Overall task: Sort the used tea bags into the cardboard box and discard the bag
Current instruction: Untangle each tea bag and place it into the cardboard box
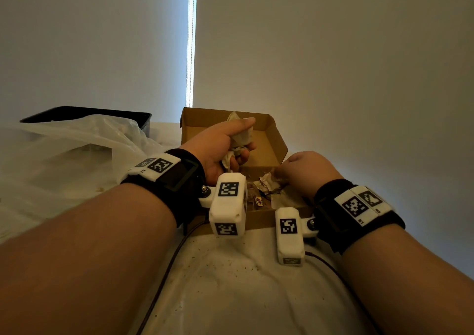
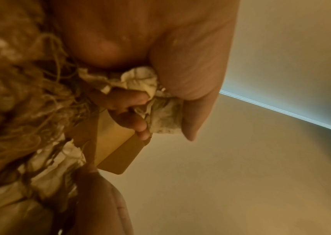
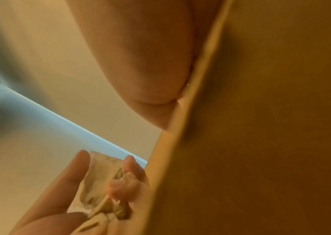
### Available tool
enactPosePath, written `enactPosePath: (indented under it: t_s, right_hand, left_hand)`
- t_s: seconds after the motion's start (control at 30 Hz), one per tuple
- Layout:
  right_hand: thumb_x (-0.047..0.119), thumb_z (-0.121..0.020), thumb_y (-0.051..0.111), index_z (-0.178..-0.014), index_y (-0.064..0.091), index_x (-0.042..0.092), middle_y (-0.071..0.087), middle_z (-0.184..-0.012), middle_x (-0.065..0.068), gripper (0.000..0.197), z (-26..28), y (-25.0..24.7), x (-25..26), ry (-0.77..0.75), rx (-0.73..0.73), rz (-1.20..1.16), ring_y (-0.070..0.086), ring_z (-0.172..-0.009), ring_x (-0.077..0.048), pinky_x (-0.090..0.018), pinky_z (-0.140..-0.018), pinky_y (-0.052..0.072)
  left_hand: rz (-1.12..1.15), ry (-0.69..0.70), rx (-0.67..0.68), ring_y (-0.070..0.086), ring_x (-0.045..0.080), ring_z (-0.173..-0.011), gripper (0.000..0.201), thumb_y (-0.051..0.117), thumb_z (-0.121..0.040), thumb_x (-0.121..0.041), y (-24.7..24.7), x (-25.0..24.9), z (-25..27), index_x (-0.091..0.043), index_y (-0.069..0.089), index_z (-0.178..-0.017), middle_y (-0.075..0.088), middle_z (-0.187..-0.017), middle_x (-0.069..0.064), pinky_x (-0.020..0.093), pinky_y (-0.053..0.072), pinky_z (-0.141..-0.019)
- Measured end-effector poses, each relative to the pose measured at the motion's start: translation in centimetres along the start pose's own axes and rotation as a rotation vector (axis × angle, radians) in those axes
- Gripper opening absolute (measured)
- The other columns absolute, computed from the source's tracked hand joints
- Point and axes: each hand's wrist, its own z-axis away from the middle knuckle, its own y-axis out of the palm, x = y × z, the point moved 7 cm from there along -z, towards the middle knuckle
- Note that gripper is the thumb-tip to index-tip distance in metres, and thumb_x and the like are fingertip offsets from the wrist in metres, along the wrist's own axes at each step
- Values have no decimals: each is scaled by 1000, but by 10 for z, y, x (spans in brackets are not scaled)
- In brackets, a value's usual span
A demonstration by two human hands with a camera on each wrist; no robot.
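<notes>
An open cardboard box (image 1: 272, 139) sits ahead of me on the white cloth, its lid raised at the back. Used tea bags (image 1: 266, 183) with strings and tags lie piled inside it. My left hand (image 1: 230, 142) hovers over the box and grips a crumpled wad of tea bags (image 1: 242, 136) between thumb and curled fingers; the left wrist view shows the same wad (image 2: 164, 117). My right hand (image 1: 307, 170) curls over the box's right wall. In the right wrist view the palm (image 3: 140, 55) presses against the cardboard wall (image 3: 261, 127), which hides the fingers.
A crumpled clear plastic bag (image 1: 77, 150) lies to the left, with a black tray (image 1: 102, 115) behind it. Tea crumbs dot the white cloth (image 1: 230, 283) in front of the box. A dark cable (image 1: 164, 278) runs toward me. A plain wall stands close behind and to the right.
</notes>
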Motion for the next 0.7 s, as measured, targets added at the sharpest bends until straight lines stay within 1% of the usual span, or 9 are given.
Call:
enactPosePath:
  t_s: [0.07,0.13,0.2,0.27,0.4,0.47,0.57,0.67,0.7]
  right_hand:
    - [27,-91,62,-88,72,11,68,-88,-7,19,4,-9,4,-79,-93,-127,64,-84,-23,-29,-67,51]
    - [26,-91,63,-87,71,18,66,-86,2,13,13,-21,12,-184,-211,-286,62,-80,-12,-23,-61,43]
    - [29,-91,67,-94,71,24,67,-88,10,7,24,-26,22,-272,-252,-420,61,-82,-3,-18,-63,43]
    - [33,-88,71,-105,70,27,68,-94,11,18,29,-21,30,-321,-223,-504,64,-88,-2,-16,-70,48]
    - [40,-85,74,-126,60,35,69,-106,11,44,26,-5,32,-324,-140,-583,66,-99,-7,-29,-85,55]
    - [36,-87,73,-118,64,38,70,-104,11,32,25,-3,33,-331,-147,-600,68,-96,-7,-31,-85,58]
    - [28,-89,72,-94,71,34,74,-91,11,8,27,-6,34,-352,-173,-637,70,-83,-3,-26,-76,58]
    - [23,-89,71,-85,72,27,73,-81,9,6,28,-10,32,-346,-213,-659,68,-72,-1,-21,-66,56]
    - [22,-89,70,-83,71,24,73,-80,6,6,28,-12,30,-328,-224,-681,67,-69,-4,-23,-65,57]
  left_hand:
    - [27,-52,42,51,8,-47,62,61,-88,-59,3,2,1,-2,61,-112,60,-66,5,14,37,-35]
    - [77,-65,75,52,11,-48,68,54,-89,-65,4,1,1,-1,61,-111,62,-64,7,14,36,-34]
    - [121,-61,104,53,13,-52,72,48,-90,-68,5,0,1,-2,60,-115,65,-70,11,14,36,-35]
    - [145,-58,129,53,16,-57,68,43,-92,-67,6,0,1,-6,61,-116,66,-80,13,15,36,-37]
    - [82,-71,138,53,15,-58,52,47,-96,-55,10,3,1,-8,62,-113,64,-75,9,14,35,-36]
    - [36,-65,132,54,14,-56,48,49,-97,-50,10,4,0,-8,62,-116,64,-74,8,14,36,-35]
    - [-28,-52,133,54,14,-56,43,48,-99,-45,11,4,1,-7,62,-115,64,-76,8,14,37,-35]
    - [-57,-22,96,56,15,-59,52,55,-95,-47,10,2,2,-4,60,-125,66,-85,13,15,39,-35]
    - [-64,8,80,57,15,-61,57,59,-93,-48,9,0,2,-3,59,-129,66,-92,14,16,39,-35]
